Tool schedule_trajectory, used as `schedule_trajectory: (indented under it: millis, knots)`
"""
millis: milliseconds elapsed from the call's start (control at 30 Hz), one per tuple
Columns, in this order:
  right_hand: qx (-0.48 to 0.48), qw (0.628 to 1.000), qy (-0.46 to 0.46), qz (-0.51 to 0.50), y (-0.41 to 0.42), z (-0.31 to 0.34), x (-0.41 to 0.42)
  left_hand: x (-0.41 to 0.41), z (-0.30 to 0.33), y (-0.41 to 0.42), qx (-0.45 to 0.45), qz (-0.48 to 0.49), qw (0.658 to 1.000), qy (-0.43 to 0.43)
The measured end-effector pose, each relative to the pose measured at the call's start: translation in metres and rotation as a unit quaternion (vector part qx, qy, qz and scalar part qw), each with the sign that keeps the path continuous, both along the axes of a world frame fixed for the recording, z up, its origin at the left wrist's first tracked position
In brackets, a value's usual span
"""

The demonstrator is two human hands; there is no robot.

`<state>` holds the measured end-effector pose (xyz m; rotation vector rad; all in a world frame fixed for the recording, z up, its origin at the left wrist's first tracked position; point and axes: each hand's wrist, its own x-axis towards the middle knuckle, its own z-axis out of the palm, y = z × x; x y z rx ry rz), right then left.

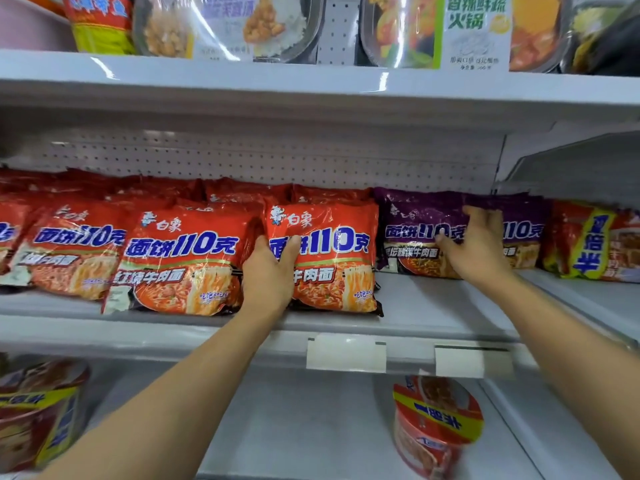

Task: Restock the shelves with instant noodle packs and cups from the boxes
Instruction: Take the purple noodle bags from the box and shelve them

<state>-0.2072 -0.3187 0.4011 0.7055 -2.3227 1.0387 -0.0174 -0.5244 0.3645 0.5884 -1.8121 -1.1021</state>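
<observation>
A row of red noodle packs lies along the middle shelf (433,306). My left hand (268,275) grips the left edge of the rightmost red pack (332,258), thumb on its front. Beside it stand purple noodle packs (415,233). My right hand (474,244) lies on the front of the purple packs with its fingers curled over their top edge. Another red pack (183,265) leans just left of my left hand.
A red and yellow pack (595,244) sits at the far right of the shelf. Below, a noodle cup (436,427) stands at the right and more cups (38,410) at the left. Boxed meals (474,29) fill the top shelf. Price tags (346,353) hang on the shelf edge.
</observation>
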Motion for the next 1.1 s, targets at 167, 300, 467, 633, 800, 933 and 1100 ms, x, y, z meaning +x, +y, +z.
schedule_trajectory:
  millis: [167, 300, 467, 633, 800, 933, 1100]
  knots:
    - [-0.013, 1.000, -0.005, -0.006, 0.004, 0.000, 0.018, 0.005, -0.006, 0.004, -0.077, 0.026, 0.996, -0.044]
    - [-0.017, 1.000, -0.012, -0.015, 0.010, -0.001, 0.031, 0.008, -0.011, 0.009, -0.128, 0.071, 0.986, -0.079]
    - [-0.006, 1.000, -0.021, -0.018, 0.017, -0.007, 0.048, 0.013, -0.009, 0.012, -0.155, 0.082, 0.981, -0.082]
    - [0.020, 0.999, -0.037, -0.016, 0.023, -0.020, 0.067, 0.023, -0.009, 0.014, -0.230, 0.085, 0.965, -0.088]
    - [0.025, 0.999, -0.033, -0.028, 0.032, -0.030, 0.090, 0.035, -0.008, 0.023, -0.322, 0.110, 0.929, -0.144]
    - [0.039, 0.998, -0.027, -0.042, 0.043, -0.035, 0.111, 0.047, -0.010, 0.034, -0.368, 0.082, 0.910, -0.170]
    - [0.069, 0.996, -0.028, -0.049, 0.060, -0.047, 0.141, 0.058, -0.020, 0.056, -0.415, -0.024, 0.898, -0.146]
